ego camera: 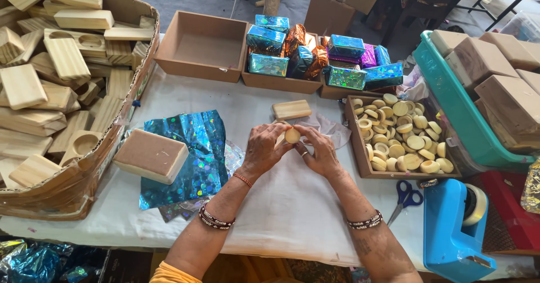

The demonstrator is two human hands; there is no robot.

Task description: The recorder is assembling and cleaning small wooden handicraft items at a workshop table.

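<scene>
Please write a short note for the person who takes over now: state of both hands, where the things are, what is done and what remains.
Left hand and right hand: together they hold a round disc against a small wooden block above the white cloth.
Another block lies just behind them.
Disc tray, right: still many discs.
Blue foil with a larger block, left: unwrapped.
Done: wrapped parcels fill two boxes; a third box is empty.

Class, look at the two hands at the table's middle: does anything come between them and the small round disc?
Nothing visible does. The left hand and right hand both touch the round disc, pressing it against a wooden block held between them.
</scene>
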